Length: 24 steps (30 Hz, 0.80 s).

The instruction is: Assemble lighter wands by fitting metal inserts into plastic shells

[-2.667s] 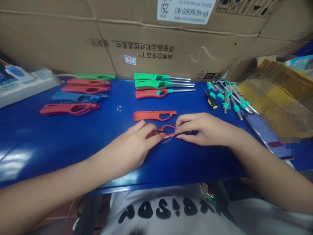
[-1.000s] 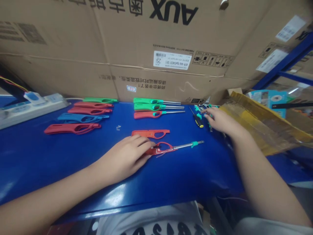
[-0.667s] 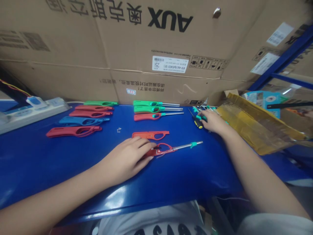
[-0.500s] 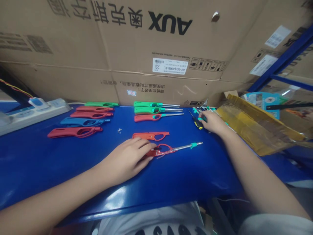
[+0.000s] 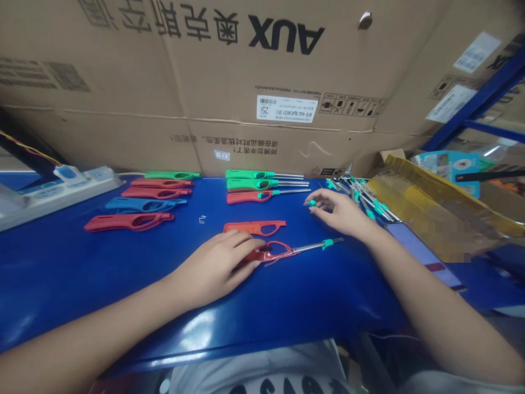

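Holding the open red lighter half-shell down on the blue tabletop with the left hand: fingers curled over the handle end, thumb along the near side, grip closed on it. Handle end hidden under that hand. Shell sits front-center, loop exposed, thin wire trailing at the loop's near edge. Metal tube runs out of its nose to the right, teal clip around the tube near the far end.

Right hand is up and to the right of the shell, beside the parts pile. Thumb and fingertips pinched on a small teal part; exact shape too small to read.

Orange-red half-shell lies just behind the one in work, partly behind the left hand. Farther back: two green lighters and one red lighter, tubes pointing right. Left side: column of handle shells in green, red and blue. Small metal pins between that column and the orange-red shell.

Right side: pile of metal tubes with teal fittings, phone next to it, partly behind the right forearm. Cardboard box stands along the back edge.
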Each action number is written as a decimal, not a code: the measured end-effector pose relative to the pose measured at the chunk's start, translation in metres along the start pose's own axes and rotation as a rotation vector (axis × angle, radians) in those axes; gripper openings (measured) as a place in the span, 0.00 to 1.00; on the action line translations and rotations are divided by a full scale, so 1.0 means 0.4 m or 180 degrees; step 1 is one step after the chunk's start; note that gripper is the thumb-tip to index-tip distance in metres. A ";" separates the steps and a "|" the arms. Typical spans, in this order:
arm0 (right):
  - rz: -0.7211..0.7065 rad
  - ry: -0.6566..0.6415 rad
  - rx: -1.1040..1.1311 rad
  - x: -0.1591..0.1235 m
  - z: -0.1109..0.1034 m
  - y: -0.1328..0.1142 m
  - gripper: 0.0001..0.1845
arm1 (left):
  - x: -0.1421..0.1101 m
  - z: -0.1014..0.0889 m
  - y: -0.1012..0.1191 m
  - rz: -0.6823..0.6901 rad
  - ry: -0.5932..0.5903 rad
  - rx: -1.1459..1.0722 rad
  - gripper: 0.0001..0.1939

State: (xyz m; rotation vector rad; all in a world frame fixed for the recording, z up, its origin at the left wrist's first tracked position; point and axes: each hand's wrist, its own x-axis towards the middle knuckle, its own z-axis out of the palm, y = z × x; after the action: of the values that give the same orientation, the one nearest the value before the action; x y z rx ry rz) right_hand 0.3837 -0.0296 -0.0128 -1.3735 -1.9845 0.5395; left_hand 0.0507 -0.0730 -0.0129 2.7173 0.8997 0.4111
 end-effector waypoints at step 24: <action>-0.0578 -0.0837 -0.0534 -0.019 0.034 -0.054 0.08 | 0.008 0.019 -0.018 0.0083 0.0001 -0.0284 0.16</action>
State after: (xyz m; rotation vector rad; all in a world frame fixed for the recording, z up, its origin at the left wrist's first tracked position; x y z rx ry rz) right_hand 0.3615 -0.0440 -0.0101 -1.2534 -2.3869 0.4993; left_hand 0.0518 -0.0665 -0.0217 2.6502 0.8266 0.4457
